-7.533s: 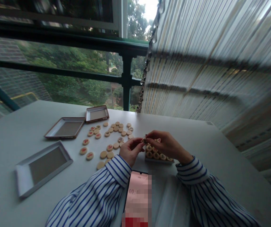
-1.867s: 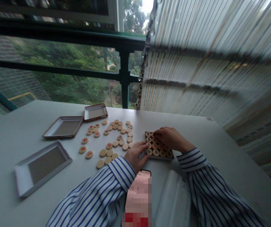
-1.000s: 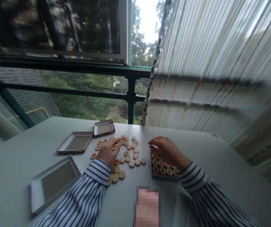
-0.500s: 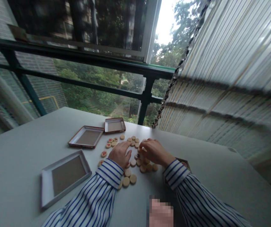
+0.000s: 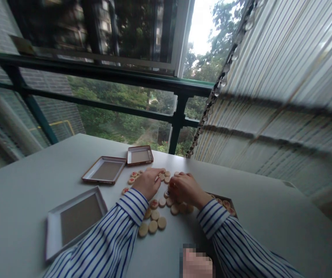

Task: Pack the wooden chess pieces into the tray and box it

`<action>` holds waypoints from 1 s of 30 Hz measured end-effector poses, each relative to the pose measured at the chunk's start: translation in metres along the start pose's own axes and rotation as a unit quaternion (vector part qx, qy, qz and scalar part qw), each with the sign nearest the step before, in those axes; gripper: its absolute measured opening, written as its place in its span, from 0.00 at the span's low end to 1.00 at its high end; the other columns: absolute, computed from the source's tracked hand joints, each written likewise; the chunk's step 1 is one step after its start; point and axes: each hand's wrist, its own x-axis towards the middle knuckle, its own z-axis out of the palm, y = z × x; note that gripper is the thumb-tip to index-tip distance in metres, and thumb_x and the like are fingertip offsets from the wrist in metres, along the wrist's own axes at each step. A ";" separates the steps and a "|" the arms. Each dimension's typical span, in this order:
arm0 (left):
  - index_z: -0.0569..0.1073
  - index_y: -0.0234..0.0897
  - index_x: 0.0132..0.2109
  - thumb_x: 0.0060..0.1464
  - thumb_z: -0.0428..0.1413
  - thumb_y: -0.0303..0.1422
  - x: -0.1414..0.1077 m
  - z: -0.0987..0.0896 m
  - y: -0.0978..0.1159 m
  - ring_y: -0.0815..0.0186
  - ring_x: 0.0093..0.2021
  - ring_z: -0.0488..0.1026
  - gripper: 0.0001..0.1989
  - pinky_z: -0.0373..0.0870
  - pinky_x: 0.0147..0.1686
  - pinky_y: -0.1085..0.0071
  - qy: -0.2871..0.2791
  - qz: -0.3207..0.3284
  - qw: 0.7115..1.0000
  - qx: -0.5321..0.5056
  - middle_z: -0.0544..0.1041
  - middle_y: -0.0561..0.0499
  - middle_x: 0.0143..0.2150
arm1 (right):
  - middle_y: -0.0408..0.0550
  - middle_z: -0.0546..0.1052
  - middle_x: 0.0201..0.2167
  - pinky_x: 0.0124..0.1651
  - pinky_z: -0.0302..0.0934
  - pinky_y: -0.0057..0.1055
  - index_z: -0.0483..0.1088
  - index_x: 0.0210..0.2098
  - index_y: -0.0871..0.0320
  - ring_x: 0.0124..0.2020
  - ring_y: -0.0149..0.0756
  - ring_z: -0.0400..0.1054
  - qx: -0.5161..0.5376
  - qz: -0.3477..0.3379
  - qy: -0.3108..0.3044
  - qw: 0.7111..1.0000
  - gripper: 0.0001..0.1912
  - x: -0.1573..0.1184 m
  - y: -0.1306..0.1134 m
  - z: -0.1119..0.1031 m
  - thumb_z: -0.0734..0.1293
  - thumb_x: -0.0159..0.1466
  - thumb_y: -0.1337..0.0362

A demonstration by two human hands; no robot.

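Round wooden Chinese chess pieces (image 5: 153,226) lie loose between and around my hands, some with red characters upward, others plain side up. My left hand (image 5: 147,183) hovers low over the far part of the spread, its fingers reaching to the right and the thumb apart. The fingertips are close to a few plain pieces (image 5: 167,180). My right hand (image 5: 187,189) is bent down over the right side of the group, fingers curled together. Its fingertips are partly hidden, so what they pinch cannot be made out. Beside my right wrist, a box (image 5: 233,204) holds several red-marked pieces.
On the white table (image 5: 17,200), a large shallow tray (image 5: 52,239) lies at the left. Behind it are a medium tray (image 5: 89,178) and a small tray (image 5: 140,163). A green railing (image 5: 110,77) and window stand beyond; a curtain (image 5: 270,77) hangs at the right.
My left hand has shifted slightly farther over the pieces, covering one at the back. My right fingers have curled down more. More of the box by my right wrist shows.
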 end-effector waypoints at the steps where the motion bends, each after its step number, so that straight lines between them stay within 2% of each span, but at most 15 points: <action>1: 0.70 0.34 0.43 0.48 0.48 0.26 0.003 -0.001 -0.001 0.62 0.40 0.72 0.14 0.68 0.41 0.66 -0.004 0.000 1.000 -0.005 0.75 0.46 0.40 | 0.46 0.74 0.31 0.36 0.49 0.31 0.69 0.29 0.56 0.36 0.36 0.63 0.008 0.002 0.008 1.000 0.06 0.000 0.001 0.000 0.61 0.58 0.64; 5: 0.71 0.35 0.41 0.48 0.48 0.27 0.008 -0.002 -0.007 0.63 0.38 0.72 0.13 0.69 0.39 0.67 -0.009 -0.002 1.000 -0.027 0.75 0.48 0.39 | 0.45 0.74 0.30 0.38 0.52 0.31 0.70 0.33 0.55 0.36 0.34 0.64 0.106 0.027 0.058 0.992 0.07 -0.001 0.007 0.001 0.61 0.58 0.63; 7: 0.71 0.36 0.40 0.47 0.50 0.28 0.006 -0.002 -0.008 0.64 0.37 0.72 0.11 0.69 0.38 0.68 -0.018 0.002 0.999 -0.038 0.76 0.48 0.38 | 0.45 0.74 0.30 0.37 0.54 0.29 0.70 0.34 0.56 0.34 0.32 0.65 0.207 0.042 0.087 0.974 0.08 0.000 0.010 0.000 0.60 0.58 0.61; 9: 0.71 0.36 0.39 0.45 0.53 0.30 0.003 -0.002 -0.007 0.64 0.35 0.72 0.11 0.69 0.36 0.68 -0.025 0.011 0.998 -0.052 0.75 0.48 0.36 | 0.46 0.74 0.30 0.35 0.57 0.28 0.69 0.33 0.58 0.32 0.31 0.65 0.318 0.053 0.100 0.941 0.10 0.002 0.010 -0.001 0.60 0.58 0.60; 12: 0.70 0.35 0.39 0.45 0.55 0.33 -0.001 0.000 -0.004 0.65 0.33 0.72 0.12 0.69 0.33 0.69 -0.001 0.026 0.997 -0.072 0.75 0.48 0.34 | 0.46 0.74 0.29 0.34 0.59 0.28 0.69 0.31 0.61 0.31 0.30 0.66 0.447 0.062 0.090 0.888 0.11 0.004 0.006 -0.005 0.62 0.57 0.59; 15: 0.69 0.35 0.39 0.45 0.55 0.35 -0.005 0.003 -0.001 0.64 0.34 0.71 0.13 0.68 0.35 0.69 0.059 0.042 0.994 -0.080 0.74 0.48 0.34 | 0.46 0.74 0.29 0.35 0.60 0.28 0.68 0.31 0.60 0.31 0.30 0.67 0.527 0.069 0.069 0.844 0.11 0.005 0.001 -0.009 0.63 0.56 0.58; 17: 0.69 0.35 0.40 0.45 0.55 0.35 -0.007 0.006 0.002 0.64 0.34 0.71 0.13 0.68 0.35 0.69 0.086 0.053 0.992 -0.080 0.74 0.48 0.34 | 0.46 0.74 0.30 0.37 0.60 0.29 0.68 0.32 0.60 0.32 0.30 0.67 0.558 0.070 0.058 0.825 0.11 0.005 -0.002 -0.012 0.63 0.55 0.58; 21: 0.69 0.35 0.39 0.47 0.55 0.35 -0.008 0.008 0.008 0.66 0.31 0.72 0.11 0.68 0.32 0.70 0.101 0.068 0.989 -0.083 0.74 0.49 0.31 | 0.47 0.75 0.32 0.39 0.60 0.29 0.68 0.33 0.61 0.34 0.31 0.67 0.594 0.068 0.049 0.800 0.12 0.004 -0.004 -0.012 0.64 0.55 0.58; 25: 0.70 0.34 0.38 0.49 0.53 0.32 -0.007 0.007 0.010 0.66 0.32 0.72 0.09 0.68 0.34 0.70 0.099 0.076 0.988 -0.095 0.75 0.48 0.32 | 0.48 0.75 0.33 0.40 0.60 0.30 0.68 0.32 0.61 0.35 0.31 0.68 0.615 0.058 0.047 0.785 0.11 0.004 -0.003 -0.010 0.64 0.54 0.58; 30: 0.70 0.36 0.40 0.48 0.53 0.30 -0.008 0.002 0.004 0.66 0.35 0.72 0.10 0.69 0.37 0.69 0.080 0.072 0.990 -0.096 0.75 0.48 0.35 | 0.47 0.74 0.30 0.36 0.60 0.29 0.68 0.31 0.61 0.32 0.31 0.67 0.548 0.075 0.083 0.829 0.13 0.005 -0.001 -0.009 0.63 0.55 0.57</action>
